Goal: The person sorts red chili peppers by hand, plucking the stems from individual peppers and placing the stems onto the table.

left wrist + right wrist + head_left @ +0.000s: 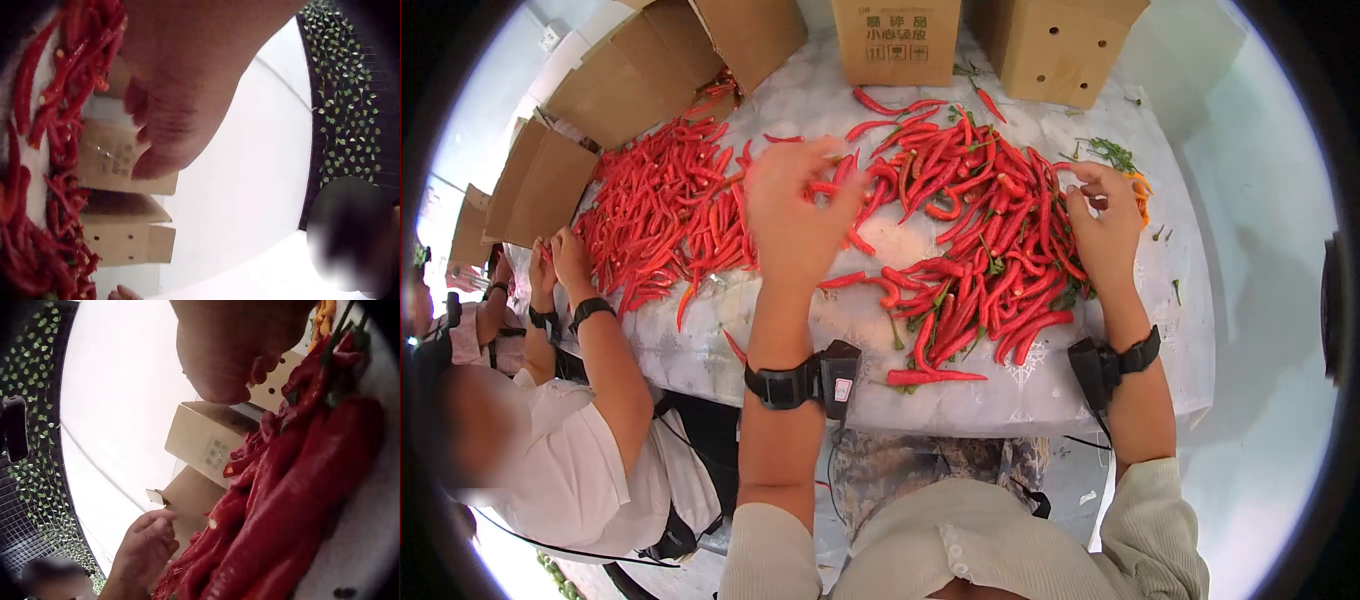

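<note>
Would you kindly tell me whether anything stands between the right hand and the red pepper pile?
Nothing visible does: the right hand is at the right edge of the red pepper pile, and the cardboard boxes stand beyond it.

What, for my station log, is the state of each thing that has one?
Left hand, blurred, thumb and fingers apart
Right hand, fingers curled, hold unclear
Left red peppers, spread loosely
Right red peppers, heaped, some with stems
Printed box, upright
Left cardboard flaps, spread open
Green stem bits, scattered loose
Orange peppers, partly hidden
</note>
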Demonstrator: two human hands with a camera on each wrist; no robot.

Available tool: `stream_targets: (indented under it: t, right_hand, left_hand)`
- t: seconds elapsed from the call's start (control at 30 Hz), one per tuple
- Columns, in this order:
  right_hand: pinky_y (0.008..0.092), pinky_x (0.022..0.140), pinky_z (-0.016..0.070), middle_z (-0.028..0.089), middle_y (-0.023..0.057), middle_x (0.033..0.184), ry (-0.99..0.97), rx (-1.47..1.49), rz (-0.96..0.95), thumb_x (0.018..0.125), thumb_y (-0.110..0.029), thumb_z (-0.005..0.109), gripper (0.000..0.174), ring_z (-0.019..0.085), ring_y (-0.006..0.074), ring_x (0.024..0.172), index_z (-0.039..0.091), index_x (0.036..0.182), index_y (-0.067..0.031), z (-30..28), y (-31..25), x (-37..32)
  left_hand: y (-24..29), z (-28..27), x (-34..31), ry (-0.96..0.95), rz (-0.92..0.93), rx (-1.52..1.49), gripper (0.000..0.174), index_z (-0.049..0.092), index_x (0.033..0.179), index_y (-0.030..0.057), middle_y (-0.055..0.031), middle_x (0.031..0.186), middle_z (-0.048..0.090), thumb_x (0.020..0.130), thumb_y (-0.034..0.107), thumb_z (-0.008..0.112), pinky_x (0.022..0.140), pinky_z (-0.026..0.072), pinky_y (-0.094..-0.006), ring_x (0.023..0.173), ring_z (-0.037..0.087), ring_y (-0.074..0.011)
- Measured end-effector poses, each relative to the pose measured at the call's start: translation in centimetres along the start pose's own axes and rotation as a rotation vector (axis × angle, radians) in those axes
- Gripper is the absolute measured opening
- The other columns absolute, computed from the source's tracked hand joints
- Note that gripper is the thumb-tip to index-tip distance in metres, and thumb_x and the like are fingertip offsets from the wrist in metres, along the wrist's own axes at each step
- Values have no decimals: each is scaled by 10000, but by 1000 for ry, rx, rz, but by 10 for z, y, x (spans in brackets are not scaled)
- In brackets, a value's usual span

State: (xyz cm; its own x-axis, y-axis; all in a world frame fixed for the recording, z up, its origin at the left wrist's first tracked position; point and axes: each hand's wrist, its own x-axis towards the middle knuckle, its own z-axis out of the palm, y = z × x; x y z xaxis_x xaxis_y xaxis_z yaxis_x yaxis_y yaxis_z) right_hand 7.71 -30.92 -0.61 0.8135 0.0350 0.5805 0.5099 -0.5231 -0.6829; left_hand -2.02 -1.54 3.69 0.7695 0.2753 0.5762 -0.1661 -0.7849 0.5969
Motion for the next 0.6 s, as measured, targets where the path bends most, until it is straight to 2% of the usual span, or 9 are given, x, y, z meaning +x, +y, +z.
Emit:
stream_targets:
  t: [0.03, 0.13, 0.2, 0.3, 0.37, 0.43, 0.53, 0.6]
  right_hand:
    - [300, 733, 509, 656, 65, 940, -4, 18, -3, 809, -48, 651, 235, 628, 178, 814, 671, 1042, -77, 2, -2, -3]
    - [292, 712, 511, 660, 58, 897, -39, 77, -12, 816, -48, 658, 215, 630, 170, 800, 672, 1030, -74, 5, -9, -4]
    - [292, 712, 512, 664, 56, 872, -90, 137, 1, 820, -39, 658, 195, 630, 162, 790, 676, 1011, -71, 5, -21, -9]
    - [310, 719, 509, 669, 71, 861, -261, 189, -152, 810, -26, 670, 179, 635, 198, 763, 683, 984, -63, 7, -54, -23]
    - [350, 749, 501, 662, 82, 890, -398, 206, -419, 783, -66, 730, 173, 632, 248, 810, 694, 953, -69, 13, -65, -28]
    - [375, 786, 487, 651, 73, 905, -551, 228, -505, 767, -118, 753, 185, 616, 269, 865, 700, 939, -76, 20, -75, -37]
    - [400, 857, 458, 636, 69, 947, -693, 152, -570, 754, -164, 771, 229, 591, 289, 950, 702, 954, -78, 20, -75, -43]
    - [408, 889, 444, 630, 68, 960, -726, 88, -582, 759, -175, 769, 229, 582, 292, 980, 699, 955, -77, 19, -73, -45]
  left_hand:
    - [7, 5, -4, -267, -81, -251, 298, 713, 955, 94, -85, 934, 596, 672, 123, 802, 786, 455, -380, 889, 563, -262]
    - [9, 22, -14, -622, 204, -111, 221, 722, 871, 84, -87, 894, 587, 674, 135, 808, 768, 463, -374, 863, 582, -270]
    - [2, 29, -21, -643, 244, -74, 223, 719, 875, 79, -90, 868, 580, 676, 126, 806, 776, 467, -371, 865, 587, -276]
    - [-1, 34, -24, -650, 236, -72, 225, 715, 875, 69, -94, 849, 581, 674, 114, 805, 788, 474, -371, 865, 592, -278]
    - [-1, 32, -20, -607, 196, -84, 226, 715, 877, 65, -97, 854, 588, 673, 107, 802, 793, 477, -372, 870, 595, -275]
    - [2, 26, -14, -530, 145, -91, 226, 718, 882, 65, -100, 870, 599, 674, 102, 799, 797, 479, -375, 882, 598, -271]
    - [-10, 23, -10, -170, 46, 2, 220, 724, 840, 67, -121, 842, 597, 643, 126, 802, 809, 478, -425, 895, 597, -323]
    - [-16, 14, -6, 43, 55, 298, 230, 732, 855, 77, -123, 822, 596, 638, 120, 796, 793, 476, -431, 860, 596, -312]
